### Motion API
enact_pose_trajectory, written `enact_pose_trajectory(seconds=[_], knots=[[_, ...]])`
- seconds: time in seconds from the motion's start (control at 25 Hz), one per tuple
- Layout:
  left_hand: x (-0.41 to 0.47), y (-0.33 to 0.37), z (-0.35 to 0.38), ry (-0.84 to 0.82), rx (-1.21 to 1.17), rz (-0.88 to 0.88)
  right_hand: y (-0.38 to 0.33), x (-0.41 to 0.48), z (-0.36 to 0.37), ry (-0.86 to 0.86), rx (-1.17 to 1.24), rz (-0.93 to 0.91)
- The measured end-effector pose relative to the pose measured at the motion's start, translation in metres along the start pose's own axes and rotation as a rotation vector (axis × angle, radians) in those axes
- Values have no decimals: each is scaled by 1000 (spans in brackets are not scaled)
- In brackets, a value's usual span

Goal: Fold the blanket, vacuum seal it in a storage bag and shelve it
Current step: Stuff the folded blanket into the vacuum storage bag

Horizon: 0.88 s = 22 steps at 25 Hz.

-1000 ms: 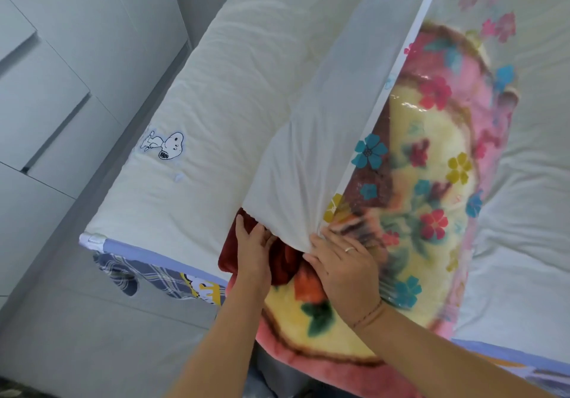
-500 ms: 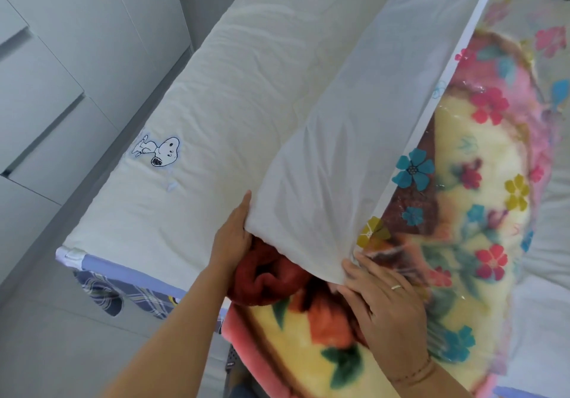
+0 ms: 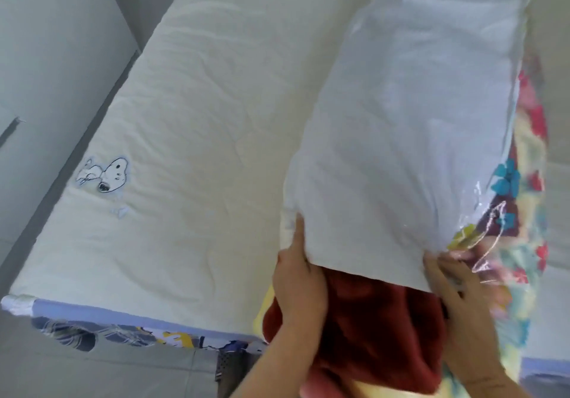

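Note:
A folded blanket (image 3: 373,329), dark red with yellow and floral parts, sticks out of the near mouth of a storage bag (image 3: 401,138). The bag has a white side facing up and a clear flower-printed side on the right. It lies on the bed and tilts up toward me. My left hand (image 3: 297,283) grips the left corner of the bag's mouth, thumb on the white side. My right hand (image 3: 453,289) holds the right corner of the mouth where the clear plastic crinkles, fingers spread over it.
The bed (image 3: 191,126) has a cream cover with a cartoon dog print (image 3: 106,177) and a blue edge at its foot. White cupboard fronts (image 3: 46,58) stand to the left across a narrow strip of grey floor (image 3: 92,373).
The bag has swung so its white side faces up and hides most of the floral side. Both hands have shifted right along the mouth, and more dark red blanket shows between them.

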<state>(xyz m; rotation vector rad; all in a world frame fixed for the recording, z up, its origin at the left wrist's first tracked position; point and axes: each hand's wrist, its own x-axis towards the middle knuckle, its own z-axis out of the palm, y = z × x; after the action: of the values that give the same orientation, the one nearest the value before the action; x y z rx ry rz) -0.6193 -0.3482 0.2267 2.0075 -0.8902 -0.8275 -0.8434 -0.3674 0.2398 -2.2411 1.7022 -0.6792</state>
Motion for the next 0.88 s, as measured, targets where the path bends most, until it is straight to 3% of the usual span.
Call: enact_pose_trajectory(seconds=[0.08,0.16,0.28,0.4,0.48,0.56,0.68,0.76,0.8,0.88], knots=[[-27,35,30,-43,63,200,33,3,-35,-63,92,191],[-48,55,67,-119,139,413,74,1,-73,-86,76,235],[-73,69,121,-300,297,542,123,-16,-159,-88,-21,323],[-98,81,164,-315,368,621,128,-28,-205,267,-96,523],[-104,93,186,-321,343,625,96,-25,-176,258,-136,331],[-107,102,190,-360,268,632,83,-18,-124,69,-281,121],[-92,81,160,-184,278,661,123,-13,-79,-45,-460,125],[-74,53,135,-53,223,424,139,-13,-69,-14,-455,115],[-66,36,125,-74,161,304,139,-16,-64,21,-465,86],[-52,10,115,-148,103,295,133,-21,-55,105,-458,46]])
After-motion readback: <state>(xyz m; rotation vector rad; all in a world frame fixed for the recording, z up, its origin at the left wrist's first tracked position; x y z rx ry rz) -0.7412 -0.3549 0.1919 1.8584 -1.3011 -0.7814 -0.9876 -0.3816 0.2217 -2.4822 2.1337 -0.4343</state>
